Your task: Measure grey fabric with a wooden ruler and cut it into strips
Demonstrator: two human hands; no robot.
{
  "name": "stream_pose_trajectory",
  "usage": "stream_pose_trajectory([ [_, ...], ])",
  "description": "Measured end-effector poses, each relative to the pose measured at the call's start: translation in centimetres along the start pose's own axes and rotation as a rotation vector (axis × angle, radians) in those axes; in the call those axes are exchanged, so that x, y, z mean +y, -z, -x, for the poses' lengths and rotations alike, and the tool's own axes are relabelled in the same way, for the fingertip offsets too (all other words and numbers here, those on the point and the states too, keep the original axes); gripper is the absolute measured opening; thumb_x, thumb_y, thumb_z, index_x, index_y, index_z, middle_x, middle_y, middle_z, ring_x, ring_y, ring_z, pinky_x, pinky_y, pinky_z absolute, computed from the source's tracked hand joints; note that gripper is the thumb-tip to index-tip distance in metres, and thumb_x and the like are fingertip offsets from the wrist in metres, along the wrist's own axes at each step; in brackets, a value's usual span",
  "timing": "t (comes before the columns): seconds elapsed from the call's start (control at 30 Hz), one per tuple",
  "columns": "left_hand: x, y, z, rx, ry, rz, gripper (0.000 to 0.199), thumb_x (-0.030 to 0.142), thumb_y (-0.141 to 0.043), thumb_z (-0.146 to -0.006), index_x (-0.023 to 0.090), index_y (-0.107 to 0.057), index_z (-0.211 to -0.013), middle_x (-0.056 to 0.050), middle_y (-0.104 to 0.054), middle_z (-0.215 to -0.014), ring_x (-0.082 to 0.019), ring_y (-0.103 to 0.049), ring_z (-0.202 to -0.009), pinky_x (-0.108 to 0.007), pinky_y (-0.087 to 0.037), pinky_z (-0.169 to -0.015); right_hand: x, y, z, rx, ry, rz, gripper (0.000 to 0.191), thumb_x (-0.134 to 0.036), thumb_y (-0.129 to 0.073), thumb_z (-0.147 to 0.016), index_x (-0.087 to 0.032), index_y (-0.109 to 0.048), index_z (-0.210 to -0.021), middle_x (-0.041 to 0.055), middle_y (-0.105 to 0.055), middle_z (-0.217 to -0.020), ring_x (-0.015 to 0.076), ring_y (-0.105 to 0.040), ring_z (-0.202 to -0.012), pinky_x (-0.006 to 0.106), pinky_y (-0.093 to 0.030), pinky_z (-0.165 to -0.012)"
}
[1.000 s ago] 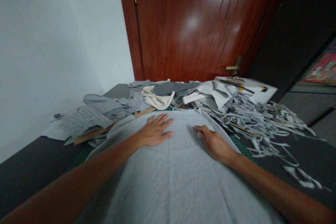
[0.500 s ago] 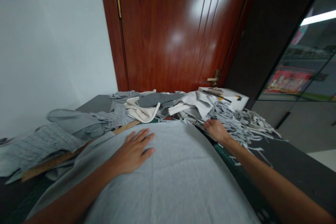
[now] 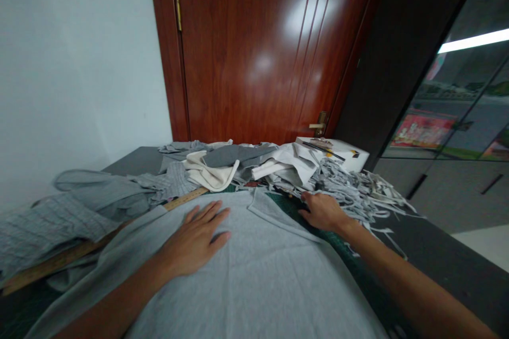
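Observation:
Light grey fabric [image 3: 254, 275] lies spread over a dark green cutting mat [image 3: 338, 241], its far right corner folded back over itself. Flat on the fabric's left part rests my left hand [image 3: 194, 241], fingers spread. My right hand [image 3: 324, 212] is just right of the folded edge, over the mat and beside the heap of fabric strips [image 3: 350, 185]. Its fingers are bent, the thumb a little apart from them, and nothing shows between them. A wooden ruler [image 3: 185, 198] runs along the fabric's left edge, partly covered by cloth.
Crumpled grey cloth [image 3: 147, 190] lies at the left. White and grey scraps [image 3: 292, 161] sit at the back, beside a white box [image 3: 352, 153] with a dark pen-like stick on it. A brown door [image 3: 246, 53] and a dark cabinet [image 3: 393, 63] stand behind the table.
The fabric's far right corner has folded inward to the left, uncovering more green mat. My right hand has loosened from a closed shape and moved slightly down. My left hand stays flat.

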State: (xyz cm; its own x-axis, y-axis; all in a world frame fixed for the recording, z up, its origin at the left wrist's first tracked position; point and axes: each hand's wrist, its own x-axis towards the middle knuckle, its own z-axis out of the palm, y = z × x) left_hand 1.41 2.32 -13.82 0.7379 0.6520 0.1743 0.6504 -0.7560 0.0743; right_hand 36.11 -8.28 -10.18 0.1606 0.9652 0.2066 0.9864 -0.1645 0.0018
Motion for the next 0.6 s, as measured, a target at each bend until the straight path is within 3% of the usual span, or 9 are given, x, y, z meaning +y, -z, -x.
stream_pose_trajectory([
  [0.13,0.0,-0.1,0.1,-0.008,0.002,-0.007,0.065,0.058,-0.038,-0.106,0.024,-0.043,-0.16,-0.01,-0.031,-0.171,-0.029,-0.026,-0.159,-0.058,-0.018,-0.129,2.0,-0.7,-0.2,-0.018,-0.075,0.089,0.041,-0.049,-0.059,-0.099,-0.014,-0.07,-0.119,0.018,-0.081,-0.093,0.0355,-0.078,-0.093,0.038,-0.054,-0.077],
  [0.33,-0.1,-0.1,0.1,-0.022,0.001,-0.024,0.066,0.059,-0.037,-0.106,0.024,-0.041,-0.161,-0.01,-0.028,-0.172,-0.029,-0.024,-0.16,-0.058,-0.017,-0.129,1.7,-1.6,-0.9,-0.011,-0.169,0.114,0.05,-0.064,-0.057,-0.097,-0.017,-0.074,-0.107,0.0201,-0.081,-0.096,0.0382,-0.079,-0.092,0.04,-0.055,-0.073],
  [0.6,-0.3,-0.4,0.0,-0.013,-0.001,-0.02,0.065,0.059,-0.037,-0.106,0.025,-0.041,-0.162,-0.008,-0.029,-0.172,-0.029,-0.026,-0.159,-0.057,-0.016,-0.13,2.8,-2.3,-2.7,0.001,-0.261,0.149,0.049,-0.058,-0.054,-0.099,-0.016,-0.075,-0.113,0.0226,-0.08,-0.103,0.0386,-0.078,-0.098,0.044,-0.057,-0.077],
])
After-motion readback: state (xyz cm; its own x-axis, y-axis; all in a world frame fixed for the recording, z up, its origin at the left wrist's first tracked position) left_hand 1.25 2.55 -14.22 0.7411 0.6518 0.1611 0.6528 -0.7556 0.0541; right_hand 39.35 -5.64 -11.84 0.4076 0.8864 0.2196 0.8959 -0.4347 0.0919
